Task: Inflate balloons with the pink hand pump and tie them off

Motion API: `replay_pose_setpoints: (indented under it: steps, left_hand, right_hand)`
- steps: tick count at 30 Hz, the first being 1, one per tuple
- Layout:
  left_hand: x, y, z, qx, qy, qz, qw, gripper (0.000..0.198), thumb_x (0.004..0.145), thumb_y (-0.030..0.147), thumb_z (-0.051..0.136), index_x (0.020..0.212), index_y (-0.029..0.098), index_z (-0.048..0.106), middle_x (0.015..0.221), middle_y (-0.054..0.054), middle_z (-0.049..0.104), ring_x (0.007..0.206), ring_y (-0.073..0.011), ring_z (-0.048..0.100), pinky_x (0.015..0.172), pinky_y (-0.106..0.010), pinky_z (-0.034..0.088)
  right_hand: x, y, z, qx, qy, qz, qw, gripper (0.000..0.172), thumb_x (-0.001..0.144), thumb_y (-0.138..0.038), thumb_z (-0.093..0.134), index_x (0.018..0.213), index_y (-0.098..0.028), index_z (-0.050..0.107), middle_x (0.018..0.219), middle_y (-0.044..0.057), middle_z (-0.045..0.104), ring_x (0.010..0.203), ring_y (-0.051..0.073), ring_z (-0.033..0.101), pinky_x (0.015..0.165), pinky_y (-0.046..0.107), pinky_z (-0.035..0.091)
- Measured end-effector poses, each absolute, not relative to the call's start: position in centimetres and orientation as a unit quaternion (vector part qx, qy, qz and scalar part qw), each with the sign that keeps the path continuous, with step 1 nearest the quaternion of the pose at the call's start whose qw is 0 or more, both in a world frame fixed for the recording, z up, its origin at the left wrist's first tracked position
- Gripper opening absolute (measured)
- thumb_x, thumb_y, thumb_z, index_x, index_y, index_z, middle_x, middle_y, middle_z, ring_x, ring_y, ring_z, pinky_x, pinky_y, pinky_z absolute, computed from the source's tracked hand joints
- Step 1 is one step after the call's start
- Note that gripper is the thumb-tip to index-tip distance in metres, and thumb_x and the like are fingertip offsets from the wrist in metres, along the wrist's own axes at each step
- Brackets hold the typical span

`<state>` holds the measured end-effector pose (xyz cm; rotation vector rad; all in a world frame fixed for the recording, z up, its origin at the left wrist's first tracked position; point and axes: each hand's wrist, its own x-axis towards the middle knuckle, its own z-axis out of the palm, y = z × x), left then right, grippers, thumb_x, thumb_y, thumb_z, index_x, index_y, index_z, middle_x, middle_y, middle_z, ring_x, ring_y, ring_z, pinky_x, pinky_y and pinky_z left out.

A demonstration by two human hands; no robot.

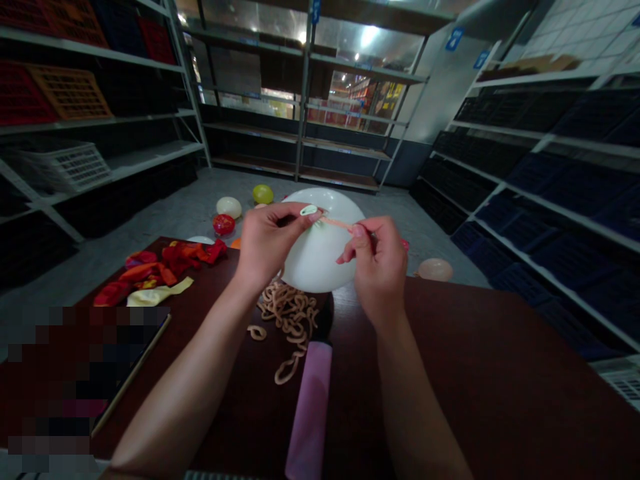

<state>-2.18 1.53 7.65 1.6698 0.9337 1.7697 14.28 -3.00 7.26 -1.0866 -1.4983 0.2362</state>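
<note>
A large inflated white balloon (320,260) is between my hands, above the table. My left hand (270,233) is closed in a pinch on the balloon's neck, whose pale rolled lip sticks up past the thumb. From there a tan rubber band (337,223) stretches across to my right hand (380,257), which grips its other end between thumb and curled fingers. Beneath the balloon lies a heap of tan rubber bands (287,310). Beside it rests a pink tube with a black end (313,400), possibly a hand pump.
Limp red, orange and yellow balloons (160,270) lie on the dark table (465,360) at left. Beyond it, inflated balloons sit on the floor, among them a yellow-green balloon (263,194) and a peach balloon (435,269). Shelving (300,140) with crates surrounds the area.
</note>
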Motion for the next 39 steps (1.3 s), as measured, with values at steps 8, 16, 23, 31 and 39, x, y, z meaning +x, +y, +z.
replay_pose_setpoints:
  steps: [8,16,23,31,39]
  left_hand:
    - [-1.6,2.3,6.6,0.597,0.365,0.665,0.262,0.01,0.079,0.029,0.082,0.086,0.022,0.083,0.085,-0.005,0.079,0.074,-0.0163,0.071,0.066,-0.025,0.055]
    - [-1.3,2.0,6.7,0.578,0.374,0.668,0.282,0.013,0.081,0.033,0.081,0.083,0.02,0.083,0.07,-0.004,0.075,0.06,-0.014,0.066,0.058,-0.025,0.054]
    - [-0.5,1.1,7.1,0.534,0.363,0.688,0.331,0.013,0.08,0.032,0.082,0.082,0.019,0.081,0.075,-0.004,0.076,0.065,-0.0139,0.069,0.061,-0.024,0.058]
    - [-1.3,2.4,6.5,0.539,0.355,0.696,0.315,0.011,0.08,0.029,0.081,0.085,0.02,0.082,0.08,-0.005,0.078,0.069,-0.0145,0.072,0.065,-0.025,0.06]
    - [-0.9,1.6,6.6,0.569,0.386,0.684,0.245,0.01,0.083,0.027,0.078,0.088,0.019,0.082,0.077,-0.004,0.078,0.066,-0.0159,0.071,0.062,-0.025,0.057]
  right_hand:
    - [13.1,-5.3,8.9,-0.584,-0.744,0.049,0.32,0.026,0.097,-0.035,0.055,0.082,-0.02,0.07,0.069,0.002,0.067,0.062,0.013,0.058,0.06,0.028,0.031]
    - [10.6,-5.7,7.8,-0.59,-0.781,0.069,0.192,0.039,0.099,-0.05,0.049,0.098,-0.02,0.073,0.079,0.008,0.075,0.069,0.021,0.069,0.059,0.03,0.037]
    - [8.7,-4.5,6.2,-0.632,-0.752,-0.003,0.187,0.031,0.099,-0.04,0.052,0.116,-0.018,0.067,0.084,0.013,0.076,0.071,0.025,0.072,0.061,0.032,0.042]
    - [11.8,-4.4,7.5,-0.555,-0.763,0.059,0.325,0.029,0.099,-0.034,0.049,0.078,-0.02,0.064,0.078,0.004,0.072,0.065,0.015,0.061,0.058,0.028,0.033]
    - [14.1,-4.8,8.5,-0.533,-0.687,0.125,0.478,0.026,0.1,-0.033,0.042,0.108,-0.024,0.064,0.084,0.002,0.072,0.065,0.014,0.063,0.064,0.027,0.044]
